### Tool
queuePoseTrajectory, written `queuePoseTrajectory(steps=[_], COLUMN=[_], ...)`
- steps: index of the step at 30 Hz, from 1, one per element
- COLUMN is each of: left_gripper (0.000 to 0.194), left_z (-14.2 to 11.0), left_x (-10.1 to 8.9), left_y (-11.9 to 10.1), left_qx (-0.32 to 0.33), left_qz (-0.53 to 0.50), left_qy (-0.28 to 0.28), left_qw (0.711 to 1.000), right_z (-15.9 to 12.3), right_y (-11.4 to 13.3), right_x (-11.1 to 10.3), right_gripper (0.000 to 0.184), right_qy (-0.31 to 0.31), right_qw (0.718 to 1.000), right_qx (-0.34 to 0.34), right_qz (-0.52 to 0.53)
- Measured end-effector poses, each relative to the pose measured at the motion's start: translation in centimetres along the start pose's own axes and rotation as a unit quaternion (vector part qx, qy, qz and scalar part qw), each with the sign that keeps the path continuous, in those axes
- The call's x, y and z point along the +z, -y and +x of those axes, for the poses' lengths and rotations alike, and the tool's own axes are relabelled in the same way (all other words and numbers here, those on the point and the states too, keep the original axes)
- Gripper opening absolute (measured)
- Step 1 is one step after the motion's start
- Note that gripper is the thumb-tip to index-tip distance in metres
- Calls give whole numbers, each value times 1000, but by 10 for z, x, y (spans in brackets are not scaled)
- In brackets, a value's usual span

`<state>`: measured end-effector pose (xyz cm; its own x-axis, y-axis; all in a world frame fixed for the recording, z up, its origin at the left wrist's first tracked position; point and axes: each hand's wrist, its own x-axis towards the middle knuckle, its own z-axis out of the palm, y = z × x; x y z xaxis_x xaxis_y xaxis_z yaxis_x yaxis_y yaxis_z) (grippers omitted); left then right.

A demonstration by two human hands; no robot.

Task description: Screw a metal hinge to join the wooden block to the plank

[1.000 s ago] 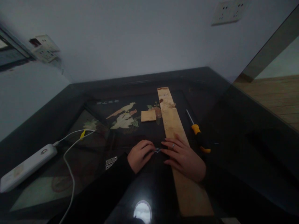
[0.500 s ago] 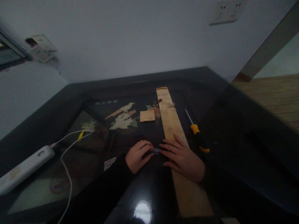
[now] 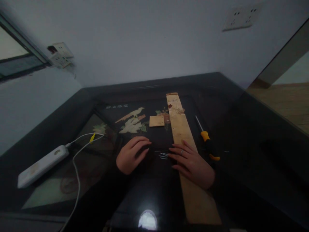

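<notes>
A small bunch of thin metal pins, nails or screws, lies on the dark tabletop between my hands. My left hand is to their left, thumb and fingers apart, holding nothing. Across a long wooden board rests my right hand, fingers spread, with fingertips just beside the pins. It wears a ring and grips nothing. Right of the board lies a screwdriver with a yellow and black handle. Beyond my hands is a small square piece of wood, left of the board.
At the left lies a white power strip with a white cable and a yellow tag. A thin pin lies right of the screwdriver. Wall sockets are above the table, whose far edge meets the wall.
My left hand has drawn away to the left from the pins, its fingers parting and leaving them on the table. The hinge is now hidden near my left arm. My right hand stays on the board.
</notes>
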<state>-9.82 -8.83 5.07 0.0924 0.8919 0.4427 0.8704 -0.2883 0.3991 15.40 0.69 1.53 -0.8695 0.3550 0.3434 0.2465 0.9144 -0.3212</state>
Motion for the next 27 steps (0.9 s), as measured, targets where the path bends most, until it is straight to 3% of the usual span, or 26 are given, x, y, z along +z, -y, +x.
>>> queuePoseTrajectory(steps=[5,8,11,17,27], left_gripper=[18,19,21,26,25], left_z=[-55,-96,-120,-118,-93], left_x=[-33,-32,-28,-33,-46], left_y=[24,36,41,45,57], left_qx=[-119,-182,-232,-283,-295], left_qz=[58,98,87,34,29], left_qy=[-46,-68,-68,3,138], left_qw=[990,976,966,958,945], right_z=[-1,-1,-2,-1,-2], right_y=[-3,-4,-5,-9,-13], right_x=[2,3,4,6,7], right_gripper=[29,28,28,29,29], right_qy=[-33,-47,-57,-61,-38], right_qw=[999,998,998,998,999], right_qx=[-27,-32,-34,-28,-11], right_qz=[-16,-18,-18,-10,11])
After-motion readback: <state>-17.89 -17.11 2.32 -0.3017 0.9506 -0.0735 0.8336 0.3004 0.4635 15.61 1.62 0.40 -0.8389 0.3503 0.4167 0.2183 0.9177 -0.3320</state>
